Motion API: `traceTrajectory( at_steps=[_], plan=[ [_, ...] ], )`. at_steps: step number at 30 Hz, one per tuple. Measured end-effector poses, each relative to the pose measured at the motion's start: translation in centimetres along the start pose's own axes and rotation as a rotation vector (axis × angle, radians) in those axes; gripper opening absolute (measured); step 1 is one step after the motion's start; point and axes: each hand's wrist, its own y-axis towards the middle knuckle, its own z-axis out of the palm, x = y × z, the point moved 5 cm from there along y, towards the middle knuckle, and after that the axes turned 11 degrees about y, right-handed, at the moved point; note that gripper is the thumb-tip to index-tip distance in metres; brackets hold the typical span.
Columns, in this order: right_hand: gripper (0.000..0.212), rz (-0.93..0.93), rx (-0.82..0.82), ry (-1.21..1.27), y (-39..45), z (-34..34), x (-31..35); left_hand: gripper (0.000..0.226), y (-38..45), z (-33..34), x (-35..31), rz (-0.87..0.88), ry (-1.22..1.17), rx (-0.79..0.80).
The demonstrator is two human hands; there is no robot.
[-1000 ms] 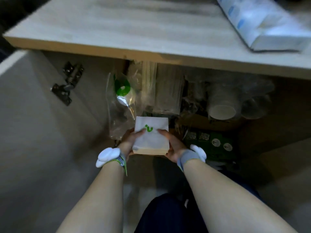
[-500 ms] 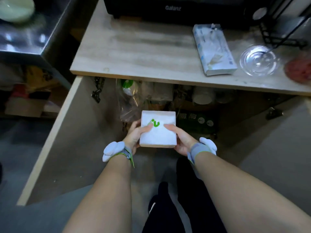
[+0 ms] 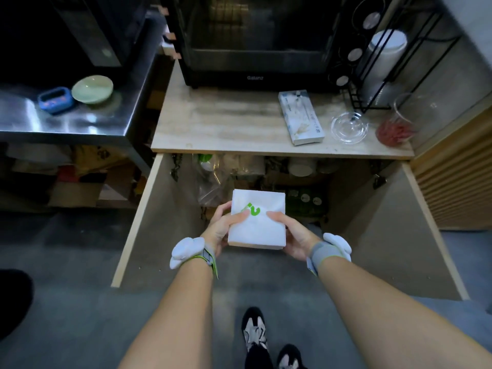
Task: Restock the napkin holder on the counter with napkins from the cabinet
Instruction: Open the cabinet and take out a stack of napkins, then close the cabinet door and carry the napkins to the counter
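Observation:
A square stack of white napkins [image 3: 262, 230] with a green logo on top is held level between both hands, in front of the open cabinet [image 3: 269, 179] under the wooden counter [image 3: 226, 123]. My left hand [image 3: 222, 226] grips its left side with the thumb on top. My right hand [image 3: 291, 235] grips its right side the same way. I cannot pick out a napkin holder on the counter.
Two cabinet doors [image 3: 159, 214] [image 3: 407, 230] stand open on either side. On the counter are a black oven [image 3: 255, 41], a flat white packet [image 3: 300, 117], a glass dish [image 3: 348, 127], a jar of red bits [image 3: 396, 129] and a wire rack [image 3: 383, 57]. A steel table [image 3: 66, 121] stands left.
I have risen and drawn back from the cabinet. The napkin stack has come out of the cabinet with both hands still on it, and the whole counter top now shows.

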Motion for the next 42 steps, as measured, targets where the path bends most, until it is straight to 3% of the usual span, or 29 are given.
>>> traceTrajectory(
  at_steps=[3, 8, 19, 23, 25, 28, 30, 32, 35, 42],
  plan=[
    [0.047, -0.034, 0.029, 0.0, -2.2, 0.9, 0.5, 0.061, -2.1, 0.3, -1.0, 0.03, -0.014, 0.001],
    [0.019, -0.077, 0.081, 0.002, -5.5, 2.5, 1.4, 0.067, -4.3, 0.7, -2.1, 0.076, -0.054, 0.008],
    [0.031, -0.012, 0.161, -0.069, -5.9, 6.5, -1.0, 0.051, -7.3, -3.2, -3.2, 0.066, -0.021, -0.03],
    [0.027, -0.021, 0.128, -0.128, -5.0, 9.4, -1.2, 0.024, -7.7, -5.6, -4.4, 0.078, -0.028, -0.082],
    [0.034, -0.045, 0.118, -0.126, -4.3, 10.8, -1.3, 0.028, -7.6, -7.3, -4.9, 0.11, -0.017, -0.234],
    [0.033, -0.076, 0.112, -0.076, -2.9, 11.9, -1.3, 0.029, -7.6, -11.1, -5.9, 0.19, 0.316, -0.733],
    [0.026, -0.1, 0.119, -0.043, -2.0, 12.7, -0.9, 0.031, -8.2, -13.3, -6.3, 0.129, 0.654, -1.009],
    [0.02, -0.107, 0.123, 0.005, -1.1, 13.9, -0.6, 0.038, -8.3, -15.3, -5.6, -0.01, 0.725, -1.126],
    [0.025, -0.149, 0.134, 0.081, -0.6, 14.2, 0.9, 0.044, -7.0, -15.3, -3.5, -0.163, 0.669, -1.04],
    [0.029, -0.181, 0.137, 0.108, 0.8, 15.9, 2.2, 0.044, -5.6, -14.7, -3.0, -0.318, 0.782, -0.91]
  ],
)
